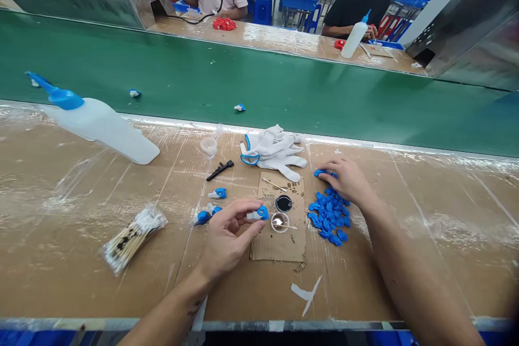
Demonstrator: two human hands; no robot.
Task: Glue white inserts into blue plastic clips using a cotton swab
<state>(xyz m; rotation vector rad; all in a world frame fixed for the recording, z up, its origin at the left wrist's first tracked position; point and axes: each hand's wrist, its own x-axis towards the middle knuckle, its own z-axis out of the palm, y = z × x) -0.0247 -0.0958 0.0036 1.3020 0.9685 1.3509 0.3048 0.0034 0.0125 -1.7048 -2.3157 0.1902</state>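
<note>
Between thumb and fingers, my left hand [231, 232] pinches a small blue-and-white plastic part [259, 213] above a piece of cardboard [279, 251]. On that cardboard sit a small cup of dark liquid [283, 203], a clear cup [279, 222] with a cotton swab across it, and another cotton swab [274, 184]. My right hand [344, 178] is closed on a blue plastic piece [325, 173] at the far edge of a pile of blue pieces [329, 213]. Several blue-and-white parts [218, 193] lie left of the cardboard.
White gloves [278, 151], a black tool [220, 170] and a bag of cotton swabs [133, 238] lie on the table. A white squeeze bottle [109, 124] lies at left. Beyond runs a green belt [178, 75] carrying small parts; two people sit across it.
</note>
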